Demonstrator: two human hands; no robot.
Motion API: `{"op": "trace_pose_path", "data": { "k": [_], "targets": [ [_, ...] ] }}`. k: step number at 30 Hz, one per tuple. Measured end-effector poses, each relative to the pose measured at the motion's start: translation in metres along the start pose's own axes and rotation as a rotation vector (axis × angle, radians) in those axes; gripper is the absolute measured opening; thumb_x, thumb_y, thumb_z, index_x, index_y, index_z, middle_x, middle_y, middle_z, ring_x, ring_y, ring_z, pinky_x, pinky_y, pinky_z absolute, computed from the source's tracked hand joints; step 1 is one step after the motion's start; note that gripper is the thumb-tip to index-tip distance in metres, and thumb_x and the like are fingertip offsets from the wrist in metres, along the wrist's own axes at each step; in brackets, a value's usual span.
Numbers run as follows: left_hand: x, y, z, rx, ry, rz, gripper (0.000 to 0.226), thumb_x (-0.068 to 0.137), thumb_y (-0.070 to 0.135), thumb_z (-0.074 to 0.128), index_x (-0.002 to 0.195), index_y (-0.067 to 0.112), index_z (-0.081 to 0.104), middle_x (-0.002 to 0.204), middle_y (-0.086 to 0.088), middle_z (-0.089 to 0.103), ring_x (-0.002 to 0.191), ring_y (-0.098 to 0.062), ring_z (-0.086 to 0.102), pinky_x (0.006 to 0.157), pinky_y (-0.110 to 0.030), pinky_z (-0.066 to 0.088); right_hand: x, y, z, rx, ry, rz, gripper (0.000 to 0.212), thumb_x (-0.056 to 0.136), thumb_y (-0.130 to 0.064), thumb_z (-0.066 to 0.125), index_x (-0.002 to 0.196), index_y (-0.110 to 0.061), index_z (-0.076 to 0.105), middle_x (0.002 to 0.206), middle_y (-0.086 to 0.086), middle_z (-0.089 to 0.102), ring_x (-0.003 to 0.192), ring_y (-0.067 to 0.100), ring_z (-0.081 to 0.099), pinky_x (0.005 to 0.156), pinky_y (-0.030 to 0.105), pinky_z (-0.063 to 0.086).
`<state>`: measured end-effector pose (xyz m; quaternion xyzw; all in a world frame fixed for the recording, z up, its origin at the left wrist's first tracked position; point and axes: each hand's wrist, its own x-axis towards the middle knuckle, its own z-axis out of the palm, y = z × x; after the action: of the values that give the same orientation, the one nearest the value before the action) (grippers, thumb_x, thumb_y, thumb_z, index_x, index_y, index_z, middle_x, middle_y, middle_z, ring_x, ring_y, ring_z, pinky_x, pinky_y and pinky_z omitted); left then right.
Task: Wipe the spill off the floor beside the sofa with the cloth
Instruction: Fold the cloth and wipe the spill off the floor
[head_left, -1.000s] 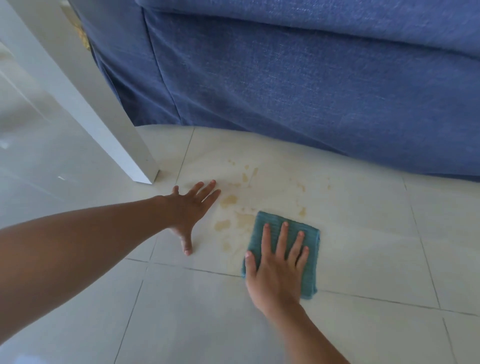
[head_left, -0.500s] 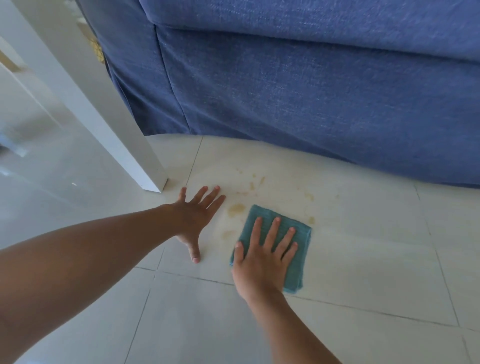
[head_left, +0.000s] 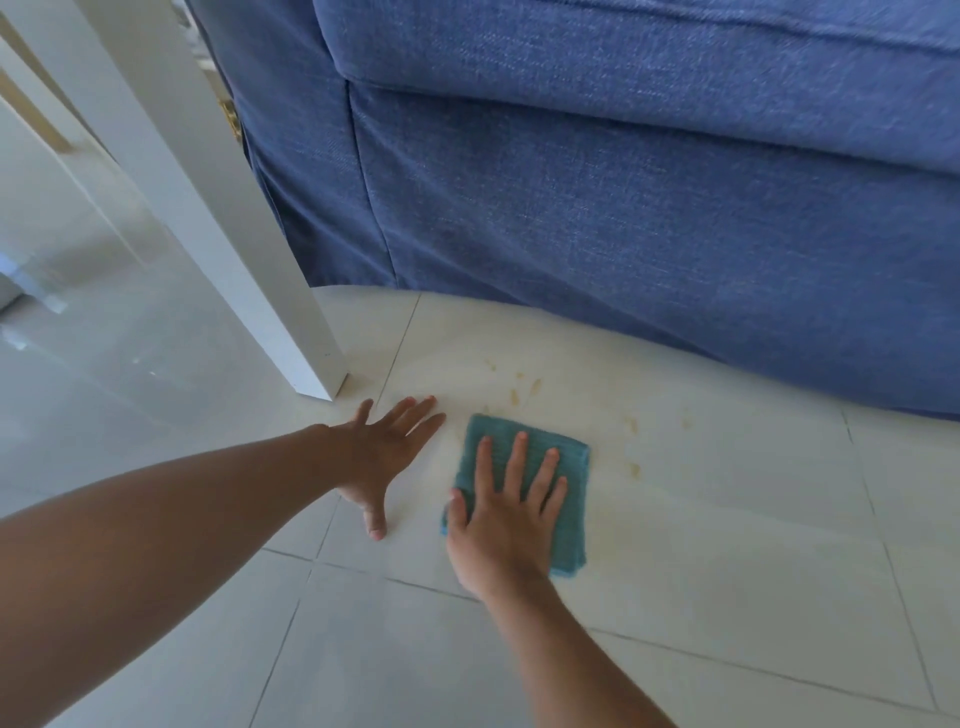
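A folded teal cloth (head_left: 566, 457) lies flat on the pale tiled floor (head_left: 727, 545) in front of the blue sofa (head_left: 623, 218). My right hand (head_left: 506, 525) presses down on it with fingers spread. My left hand (head_left: 382, 454) rests flat on the floor just left of the cloth, fingers apart, holding nothing. Yellowish spill spots (head_left: 524, 389) show on the tile beyond the cloth, with fainter drops (head_left: 632, 441) to its right.
A white furniture leg (head_left: 249, 270) stands on the floor just left of and beyond my left hand, close to the sofa's corner. The sofa's skirt reaches the floor along the far side.
My right hand has slid the cloth to the left and forward over the larger yellow patches, which no longer show. My left hand stays planted on the floor.
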<state>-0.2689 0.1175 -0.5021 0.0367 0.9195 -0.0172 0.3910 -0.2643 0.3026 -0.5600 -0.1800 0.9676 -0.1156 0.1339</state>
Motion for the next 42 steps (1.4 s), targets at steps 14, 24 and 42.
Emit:
{"op": "trace_pose_path", "data": {
  "k": [14, 24, 42],
  "targets": [
    [0.001, -0.02, 0.007, -0.057, 0.075, -0.021, 0.159, 0.054, 0.065, 0.086, 0.152, 0.016, -0.03, 0.158, -0.007, -0.041, 0.147, -0.029, -0.032, 0.121, -0.055, -0.012, 0.018, -0.017, 0.0, 0.029, -0.041, 0.03, 0.069, 0.1, -0.051, 0.027, 0.161, -0.029, 0.003, 0.169, 0.011, -0.016, 0.15, 0.046, -0.023, 0.12, 0.06, -0.014],
    [0.015, -0.025, 0.005, -0.034, 0.077, 0.036, 0.165, 0.049, 0.066, 0.088, 0.151, 0.02, -0.033, 0.158, -0.004, -0.041, 0.146, -0.026, -0.034, 0.121, -0.051, -0.013, 0.041, 0.049, -0.019, -0.072, -0.01, 0.081, 0.08, 0.089, -0.062, 0.018, 0.162, -0.031, 0.007, 0.171, 0.004, -0.004, 0.154, 0.04, -0.007, 0.123, 0.055, -0.004],
    [0.01, -0.024, 0.0, -0.046, 0.064, 0.064, 0.162, 0.05, 0.065, 0.087, 0.15, 0.024, -0.034, 0.156, -0.004, -0.043, 0.145, -0.028, -0.036, 0.121, -0.051, -0.014, 0.011, 0.031, -0.013, -0.08, -0.121, -0.269, 0.062, 0.099, -0.057, 0.009, 0.159, -0.042, -0.004, 0.17, -0.005, -0.014, 0.153, 0.03, -0.025, 0.123, 0.053, -0.009]
  ]
}}
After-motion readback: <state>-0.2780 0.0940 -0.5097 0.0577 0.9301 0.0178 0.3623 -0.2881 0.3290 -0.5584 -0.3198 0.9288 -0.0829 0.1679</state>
